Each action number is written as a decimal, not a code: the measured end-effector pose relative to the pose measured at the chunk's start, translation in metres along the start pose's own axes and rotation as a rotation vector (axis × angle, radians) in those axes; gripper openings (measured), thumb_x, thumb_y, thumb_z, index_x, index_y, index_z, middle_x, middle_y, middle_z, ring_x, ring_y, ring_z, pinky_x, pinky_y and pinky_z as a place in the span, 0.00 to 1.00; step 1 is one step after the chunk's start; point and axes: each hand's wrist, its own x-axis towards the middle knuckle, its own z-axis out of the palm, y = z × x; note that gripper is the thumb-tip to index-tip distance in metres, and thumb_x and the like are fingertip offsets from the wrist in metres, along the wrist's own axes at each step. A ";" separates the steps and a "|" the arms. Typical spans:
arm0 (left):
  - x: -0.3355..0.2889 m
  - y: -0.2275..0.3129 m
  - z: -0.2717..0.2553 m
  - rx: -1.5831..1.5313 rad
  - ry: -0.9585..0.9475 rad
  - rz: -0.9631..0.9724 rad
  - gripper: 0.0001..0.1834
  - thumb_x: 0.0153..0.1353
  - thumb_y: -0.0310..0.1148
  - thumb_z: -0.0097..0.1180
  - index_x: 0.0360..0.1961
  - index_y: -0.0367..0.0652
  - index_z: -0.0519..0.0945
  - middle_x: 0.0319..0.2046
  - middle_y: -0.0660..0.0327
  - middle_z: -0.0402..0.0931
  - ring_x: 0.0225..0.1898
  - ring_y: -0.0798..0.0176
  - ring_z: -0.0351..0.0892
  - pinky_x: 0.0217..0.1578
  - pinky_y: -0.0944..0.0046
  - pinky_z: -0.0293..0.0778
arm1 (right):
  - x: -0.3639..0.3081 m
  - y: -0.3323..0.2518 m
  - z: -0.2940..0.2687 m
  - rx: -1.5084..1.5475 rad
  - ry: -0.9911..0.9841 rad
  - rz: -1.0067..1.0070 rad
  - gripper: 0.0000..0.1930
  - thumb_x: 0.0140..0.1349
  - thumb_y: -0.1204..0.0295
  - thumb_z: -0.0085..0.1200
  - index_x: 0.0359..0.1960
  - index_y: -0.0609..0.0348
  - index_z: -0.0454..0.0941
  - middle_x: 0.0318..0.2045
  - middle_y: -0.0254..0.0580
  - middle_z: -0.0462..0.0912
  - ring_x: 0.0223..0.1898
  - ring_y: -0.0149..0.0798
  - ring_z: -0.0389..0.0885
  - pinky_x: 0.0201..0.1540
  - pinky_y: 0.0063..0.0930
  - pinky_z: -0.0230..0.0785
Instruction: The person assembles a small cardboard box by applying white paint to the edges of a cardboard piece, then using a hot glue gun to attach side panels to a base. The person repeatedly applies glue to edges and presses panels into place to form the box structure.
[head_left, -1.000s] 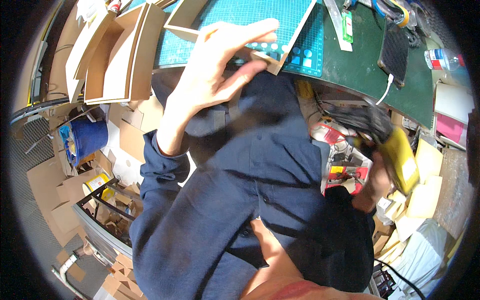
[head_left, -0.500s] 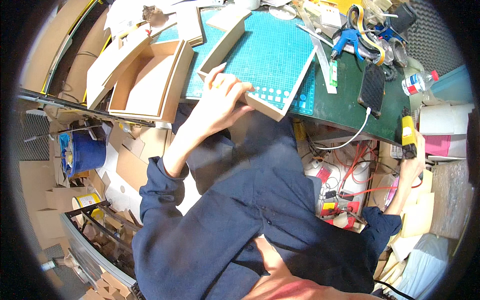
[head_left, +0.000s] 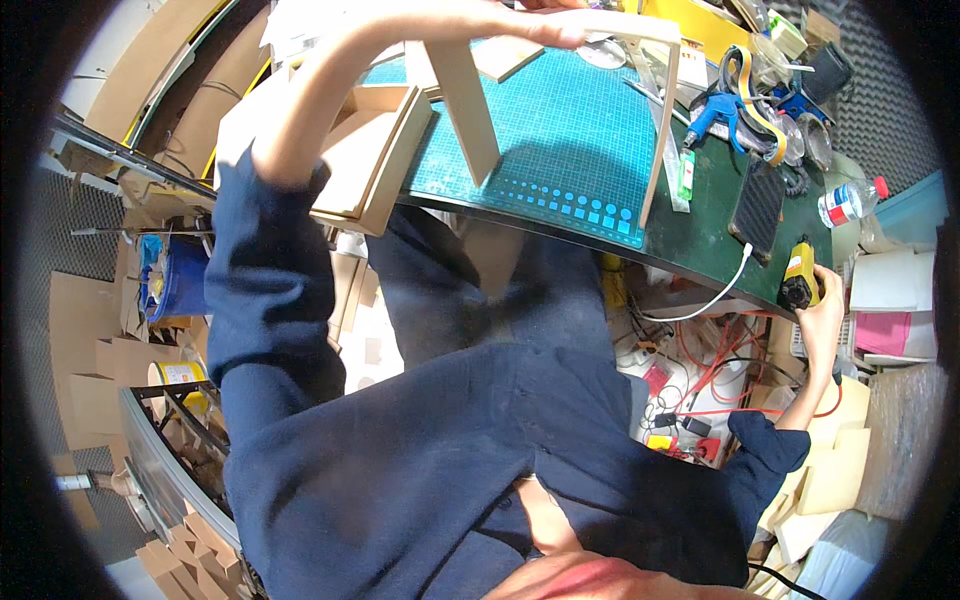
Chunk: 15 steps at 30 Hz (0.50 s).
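Note:
A three-sided frame of thin wooden boards stands raised over the teal cutting mat (head_left: 560, 130). My left hand (head_left: 540, 24) is closed on its far board (head_left: 635, 27), at the top edge of the view; some fingers are cut off there. One side board (head_left: 465, 115) comes down toward me on the left, the other (head_left: 660, 150) on the right. At the table's right corner my right hand (head_left: 822, 305) is wrapped round a yellow and black tool (head_left: 799, 276), whose exact kind I cannot make out. Left of the mat sits an open wooden box (head_left: 385, 150), partly hidden by my left arm.
On the green table (head_left: 700, 225) lie a black phone (head_left: 758, 210) with a white cable, a blue clamp-like tool (head_left: 717, 112) and a plastic bottle (head_left: 850, 202) with a red cap. Red cables (head_left: 690, 365) hang below. Blue bin (head_left: 185, 280) at left.
My left hand has moved from the frame's near board to the far side, and the frame has been turned round and tipped up. My right hand has brought the yellow tool slightly nearer the table corner.

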 end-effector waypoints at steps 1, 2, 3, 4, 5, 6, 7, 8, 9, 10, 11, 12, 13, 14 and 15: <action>0.023 -0.026 -0.018 0.083 -0.078 0.085 0.36 0.65 0.53 0.59 0.65 0.38 0.71 0.62 0.53 0.73 0.63 0.58 0.70 0.65 0.59 0.63 | 0.003 -0.001 -0.002 0.055 -0.042 0.000 0.28 0.46 0.85 0.64 0.54 0.62 0.75 0.50 0.46 0.78 0.53 0.45 0.78 0.57 0.32 0.69; 0.047 -0.042 -0.023 0.013 -0.132 0.090 0.33 0.67 0.53 0.58 0.63 0.38 0.74 0.59 0.54 0.75 0.62 0.59 0.71 0.62 0.59 0.67 | 0.001 -0.002 -0.011 0.037 -0.095 0.026 0.31 0.46 0.84 0.66 0.57 0.61 0.74 0.52 0.44 0.78 0.53 0.42 0.77 0.57 0.31 0.69; 0.043 -0.043 -0.033 -0.026 -0.156 0.010 0.31 0.68 0.52 0.57 0.60 0.39 0.76 0.56 0.54 0.77 0.60 0.60 0.73 0.59 0.59 0.71 | 0.012 -0.004 0.008 0.119 -0.117 -0.029 0.32 0.47 0.84 0.66 0.58 0.61 0.74 0.53 0.44 0.77 0.54 0.42 0.77 0.58 0.31 0.69; 0.054 -0.055 -0.037 -0.066 -0.212 -0.040 0.29 0.68 0.52 0.56 0.59 0.39 0.77 0.55 0.54 0.78 0.59 0.60 0.74 0.57 0.60 0.73 | 0.014 -0.005 0.012 0.141 -0.120 -0.044 0.32 0.47 0.83 0.66 0.59 0.61 0.73 0.54 0.44 0.77 0.55 0.42 0.76 0.59 0.32 0.69; 0.069 -0.067 -0.038 -0.111 -0.276 -0.074 0.28 0.69 0.51 0.56 0.58 0.39 0.77 0.53 0.55 0.78 0.57 0.61 0.75 0.55 0.60 0.75 | 0.012 -0.004 0.010 0.151 -0.121 -0.048 0.33 0.48 0.83 0.66 0.60 0.61 0.73 0.55 0.44 0.76 0.56 0.42 0.76 0.60 0.32 0.69; 0.083 -0.078 -0.038 -0.147 -0.338 -0.124 0.27 0.70 0.50 0.55 0.57 0.39 0.78 0.52 0.55 0.79 0.55 0.61 0.77 0.52 0.60 0.77 | 0.011 0.001 0.014 0.147 -0.129 -0.035 0.34 0.50 0.82 0.66 0.62 0.59 0.71 0.56 0.44 0.76 0.57 0.42 0.75 0.61 0.32 0.67; 0.095 -0.102 -0.036 -0.268 -0.400 -0.118 0.23 0.69 0.47 0.57 0.54 0.38 0.79 0.47 0.56 0.80 0.50 0.62 0.79 0.48 0.61 0.78 | 0.013 0.000 0.018 0.174 -0.129 -0.038 0.35 0.50 0.83 0.66 0.63 0.59 0.71 0.57 0.44 0.76 0.58 0.42 0.75 0.62 0.33 0.67; 0.104 -0.123 -0.025 -0.147 -0.386 -0.263 0.36 0.63 0.57 0.59 0.61 0.39 0.73 0.54 0.54 0.75 0.53 0.60 0.78 0.53 0.59 0.76 | 0.014 -0.002 0.022 0.197 -0.130 -0.037 0.35 0.50 0.83 0.65 0.64 0.59 0.70 0.58 0.44 0.75 0.59 0.42 0.74 0.63 0.33 0.66; 0.107 -0.139 -0.014 -0.031 -0.369 -0.406 0.49 0.57 0.66 0.61 0.67 0.39 0.68 0.62 0.51 0.71 0.56 0.57 0.77 0.58 0.57 0.75 | 0.015 -0.004 0.024 0.216 -0.136 -0.038 0.35 0.50 0.83 0.65 0.64 0.59 0.69 0.59 0.45 0.75 0.60 0.43 0.73 0.64 0.33 0.65; 0.143 -0.139 0.004 -0.037 -0.489 -0.302 0.51 0.58 0.73 0.53 0.66 0.38 0.69 0.62 0.50 0.70 0.58 0.56 0.74 0.58 0.55 0.73 | 0.000 0.006 0.008 0.146 -0.119 0.023 0.36 0.50 0.83 0.64 0.65 0.58 0.69 0.59 0.45 0.74 0.61 0.43 0.73 0.65 0.34 0.64; 0.147 -0.116 0.011 -0.143 -0.564 -0.248 0.51 0.56 0.73 0.55 0.64 0.37 0.72 0.61 0.50 0.71 0.60 0.56 0.72 0.60 0.55 0.72 | -0.007 0.013 0.003 0.129 -0.108 0.046 0.37 0.50 0.84 0.64 0.66 0.58 0.68 0.60 0.46 0.74 0.62 0.44 0.72 0.66 0.35 0.62; 0.143 -0.110 0.016 -0.182 -0.595 -0.218 0.51 0.56 0.73 0.55 0.64 0.37 0.72 0.61 0.51 0.71 0.60 0.56 0.72 0.60 0.55 0.72 | -0.010 0.013 0.002 0.118 -0.114 0.053 0.38 0.50 0.84 0.63 0.66 0.58 0.67 0.61 0.46 0.73 0.63 0.45 0.71 0.67 0.36 0.61; 0.147 -0.105 0.021 -0.168 -0.595 -0.191 0.51 0.56 0.73 0.55 0.64 0.37 0.72 0.61 0.51 0.71 0.60 0.56 0.72 0.60 0.55 0.72 | -0.017 0.011 -0.005 0.035 -0.132 0.033 0.41 0.50 0.84 0.62 0.69 0.57 0.64 0.64 0.49 0.69 0.67 0.48 0.66 0.71 0.39 0.56; 0.123 -0.108 0.013 -0.153 -0.539 -0.239 0.50 0.56 0.73 0.55 0.64 0.38 0.73 0.62 0.51 0.71 0.60 0.56 0.72 0.60 0.55 0.71 | -0.009 0.001 0.006 0.035 -0.146 -0.017 0.42 0.50 0.84 0.63 0.70 0.56 0.62 0.65 0.50 0.68 0.68 0.50 0.64 0.72 0.40 0.53; 0.122 -0.114 0.013 -0.135 -0.500 -0.234 0.50 0.56 0.73 0.55 0.64 0.38 0.73 0.62 0.51 0.71 0.60 0.56 0.73 0.60 0.56 0.71 | -0.013 -0.008 0.004 -0.012 -0.151 -0.028 0.42 0.50 0.83 0.63 0.70 0.56 0.61 0.67 0.51 0.66 0.69 0.51 0.62 0.74 0.42 0.50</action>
